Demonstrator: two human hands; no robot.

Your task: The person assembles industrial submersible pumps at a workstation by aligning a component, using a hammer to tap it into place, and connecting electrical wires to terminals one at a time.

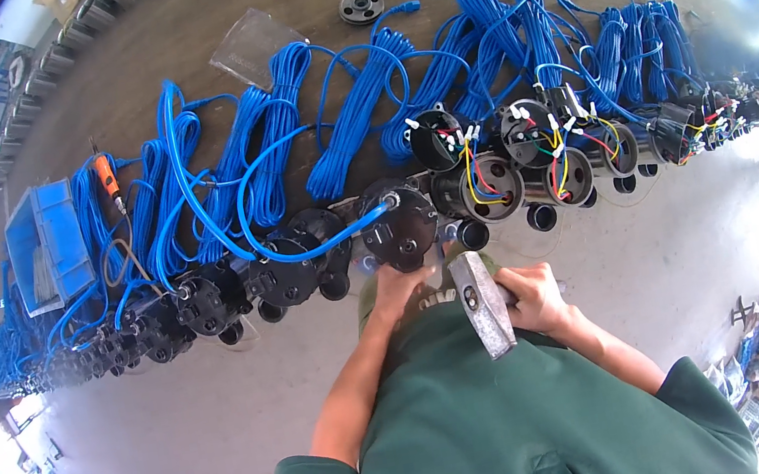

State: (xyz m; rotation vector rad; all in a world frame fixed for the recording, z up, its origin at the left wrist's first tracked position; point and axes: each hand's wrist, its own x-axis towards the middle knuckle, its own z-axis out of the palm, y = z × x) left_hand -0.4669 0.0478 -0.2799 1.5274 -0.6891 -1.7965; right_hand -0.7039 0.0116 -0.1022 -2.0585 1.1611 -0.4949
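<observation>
My right hand (534,297) is closed around the handle of a hammer (483,304), its metal head up in front of my green shirt. My left hand (397,289) grips the lower edge of a black cylindrical housing (404,230) from below; some of its fingers are hidden behind it. A thick blue cable (320,247) enters the round black end cap of this housing and loops off to the left. Just right of it, open black tubes (491,187) face me, with coloured wires (476,159) and white connectors hanging out.
Bundles of blue cable (359,119) lie across the dark table (169,81). Capped housings (209,306) line the table edge to the left. A blue bin (48,245) and an orange-handled tool (106,176) are at the left; a black round disc (361,7) lies farther back.
</observation>
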